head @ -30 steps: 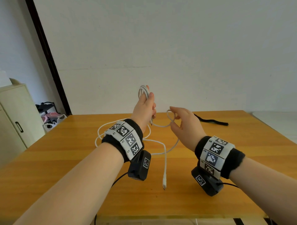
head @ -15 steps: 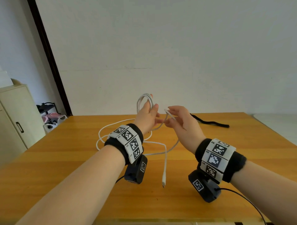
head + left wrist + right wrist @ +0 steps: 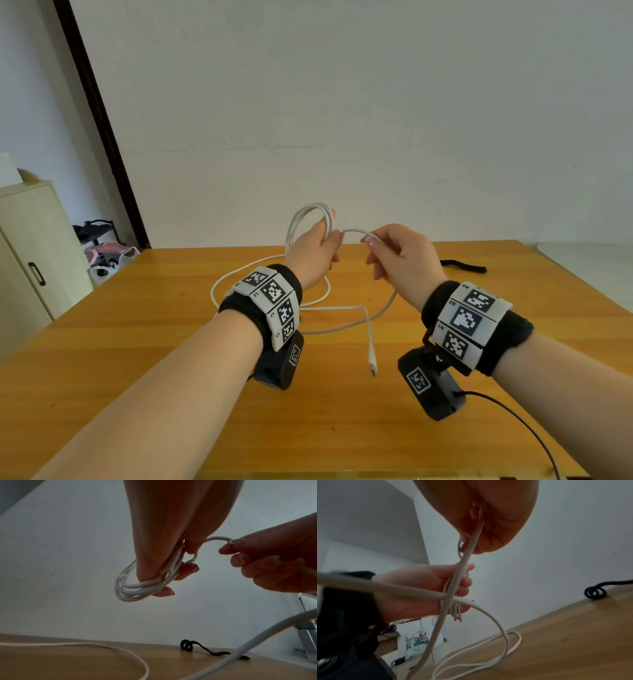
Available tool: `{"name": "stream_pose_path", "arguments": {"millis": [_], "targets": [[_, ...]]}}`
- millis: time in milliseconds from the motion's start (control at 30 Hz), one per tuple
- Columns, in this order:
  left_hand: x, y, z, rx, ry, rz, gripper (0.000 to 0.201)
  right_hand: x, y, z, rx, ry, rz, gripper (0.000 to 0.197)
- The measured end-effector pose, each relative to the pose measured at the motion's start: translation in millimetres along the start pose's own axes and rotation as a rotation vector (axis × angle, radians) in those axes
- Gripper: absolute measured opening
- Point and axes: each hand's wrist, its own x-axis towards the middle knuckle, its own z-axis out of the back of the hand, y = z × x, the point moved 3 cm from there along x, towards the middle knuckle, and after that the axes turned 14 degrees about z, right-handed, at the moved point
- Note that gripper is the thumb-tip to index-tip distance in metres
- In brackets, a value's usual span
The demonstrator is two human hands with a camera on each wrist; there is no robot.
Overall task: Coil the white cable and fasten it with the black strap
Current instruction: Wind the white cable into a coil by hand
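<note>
My left hand [image 3: 317, 248] is raised above the table and grips several loops of the white cable [image 3: 310, 214], wound round its fingers [image 3: 164, 591]. Close to its right, my right hand [image 3: 399, 253] pinches the cable's running part [image 3: 217, 538] between thumb and forefinger. From there the cable drops through the palm [image 3: 471, 545] to loose loops on the wooden table [image 3: 171, 359], ending in a free plug [image 3: 372, 363]. The black strap [image 3: 462, 265] lies flat at the table's far right, one end curled [image 3: 187, 645].
A white wall stands right behind the table's far edge. A cream cabinet [image 3: 30, 253] and a low rack with shoes and bags [image 3: 102, 250] are at the left, off the table. A black lead [image 3: 513, 421] runs from the right wrist camera over the near edge.
Both hands have risen a little. The right hand has drawn away to the right, pulling a short arc of cable out from the left hand's loops.
</note>
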Motion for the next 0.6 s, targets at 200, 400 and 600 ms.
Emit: {"name": "stream_pose_path", "arguments": {"millis": [200, 400, 600], "targets": [[-0.8, -3.5, 7.4, -0.033, 0.006, -0.003, 0.048, 5.9, -12.6, 10.4, 0.016, -0.014, -0.083, 0.022], [-1.3, -4.7, 9.2, -0.06, 0.041, 0.026, 0.045, 4.8, -22.0, 14.7, 0.141, 0.12, -0.237, 0.018], [2.0, 0.8, 9.8, -0.117, 0.036, 0.073, 0.043, 0.2, -27.3, 19.0, 0.197, 0.236, -0.347, 0.021]]}}
